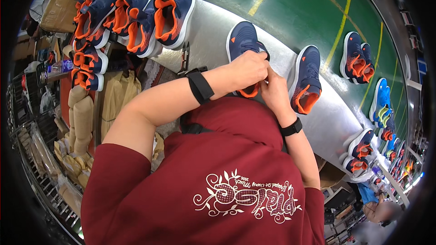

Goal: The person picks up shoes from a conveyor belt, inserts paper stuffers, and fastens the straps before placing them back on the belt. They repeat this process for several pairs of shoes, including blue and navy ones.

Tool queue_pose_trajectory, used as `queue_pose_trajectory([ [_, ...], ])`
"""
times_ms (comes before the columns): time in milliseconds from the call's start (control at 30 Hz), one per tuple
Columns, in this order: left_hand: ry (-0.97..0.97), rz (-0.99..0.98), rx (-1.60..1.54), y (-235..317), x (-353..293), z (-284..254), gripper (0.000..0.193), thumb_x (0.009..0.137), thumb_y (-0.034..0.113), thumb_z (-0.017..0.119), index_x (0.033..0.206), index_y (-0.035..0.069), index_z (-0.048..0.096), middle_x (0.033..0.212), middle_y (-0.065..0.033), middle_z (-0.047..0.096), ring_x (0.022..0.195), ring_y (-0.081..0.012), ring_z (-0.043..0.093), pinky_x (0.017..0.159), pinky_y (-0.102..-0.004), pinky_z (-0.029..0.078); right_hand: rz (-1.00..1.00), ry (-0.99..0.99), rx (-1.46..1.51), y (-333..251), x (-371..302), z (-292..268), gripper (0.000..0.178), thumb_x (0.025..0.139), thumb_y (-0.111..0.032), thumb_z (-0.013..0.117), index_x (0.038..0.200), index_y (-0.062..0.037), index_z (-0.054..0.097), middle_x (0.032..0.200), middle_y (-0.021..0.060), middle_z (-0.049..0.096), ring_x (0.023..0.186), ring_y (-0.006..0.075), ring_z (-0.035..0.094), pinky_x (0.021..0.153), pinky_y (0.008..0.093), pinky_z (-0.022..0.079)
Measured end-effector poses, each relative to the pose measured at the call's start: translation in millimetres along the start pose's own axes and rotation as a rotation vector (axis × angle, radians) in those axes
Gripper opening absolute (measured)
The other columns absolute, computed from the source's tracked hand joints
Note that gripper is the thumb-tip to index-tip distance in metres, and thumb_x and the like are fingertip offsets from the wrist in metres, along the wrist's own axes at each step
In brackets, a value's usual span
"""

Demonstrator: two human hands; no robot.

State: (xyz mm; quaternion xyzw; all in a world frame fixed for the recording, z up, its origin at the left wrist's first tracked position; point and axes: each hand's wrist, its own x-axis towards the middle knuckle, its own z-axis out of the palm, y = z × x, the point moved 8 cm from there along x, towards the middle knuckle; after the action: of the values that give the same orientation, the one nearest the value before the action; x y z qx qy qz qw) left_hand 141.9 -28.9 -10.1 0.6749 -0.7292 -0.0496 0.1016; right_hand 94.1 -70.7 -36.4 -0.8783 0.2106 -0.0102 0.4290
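A navy sneaker (243, 37) with an orange lining and white sole stands on the metal bench in front of me, toe pointing away. Over its opening my left hand (249, 70) is closed, fingertips pinched together beside a dark strap-like piece at the shoe's right side. Just below and to the right, my right hand (275, 91) is also closed, its fingertips meeting those of the left. Whatever lies between the fingers is hidden. Another navy sneaker (307, 78) with a closed strap stands right of my hands. Black bands circle both wrists.
Several more navy-and-orange sneakers (175, 16) crowd the left end of the metal bench (211, 18). A pair (356, 59) sits on the green surface (299, 4) beyond, with blue shoes (380, 102) further right. A cutter-like tool (185, 56) lies near my left forearm. Cardboard and brown paper fill the left side.
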Motion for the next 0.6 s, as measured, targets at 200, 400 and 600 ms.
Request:
queue_pose_trajectory([
  [200, 0.023, -0.047, 0.245, 14, -22, 19, 0.026, 0.069, 0.012, 0.059, 0.089, -0.001, 0.067, 0.097, -0.0143, 0.058, 0.102, -0.0290, 0.053, 0.085, -0.0305, 0.048, -0.081, 0.088, -0.075, -7, 0, 3, 0.027, 0.075, 0.002, 0.057, 0.101, 0.0066, 0.052, 0.081, 0.0253, 0.061, 0.075, 0.0416, 0.060, 0.067, 0.0453, 0.049],
  [400, 0.299, -0.065, -0.200, 2, -56, -21, 0.034, 0.075, 0.009, 0.057, 0.109, 0.003, 0.060, 0.105, -0.0124, 0.061, 0.107, -0.0259, 0.056, 0.086, -0.0348, 0.049, 0.037, 0.035, 0.059, 2, -3, 4, 0.030, 0.078, -0.003, 0.059, 0.107, 0.0042, 0.057, 0.087, 0.0241, 0.063, 0.081, 0.0377, 0.064, 0.071, 0.0412, 0.050],
  [600, 0.638, -0.821, -0.570, -59, -117, -57, 0.023, 0.089, 0.022, 0.058, 0.099, 0.001, 0.060, 0.081, -0.0119, 0.062, 0.068, -0.0213, 0.060, 0.061, -0.0281, 0.048, -0.064, 0.128, -0.029, -21, -13, -12, 0.018, 0.084, -0.012, 0.059, 0.097, 0.0003, 0.062, 0.086, 0.0204, 0.064, 0.080, 0.0333, 0.065, 0.070, 0.0383, 0.051],
])
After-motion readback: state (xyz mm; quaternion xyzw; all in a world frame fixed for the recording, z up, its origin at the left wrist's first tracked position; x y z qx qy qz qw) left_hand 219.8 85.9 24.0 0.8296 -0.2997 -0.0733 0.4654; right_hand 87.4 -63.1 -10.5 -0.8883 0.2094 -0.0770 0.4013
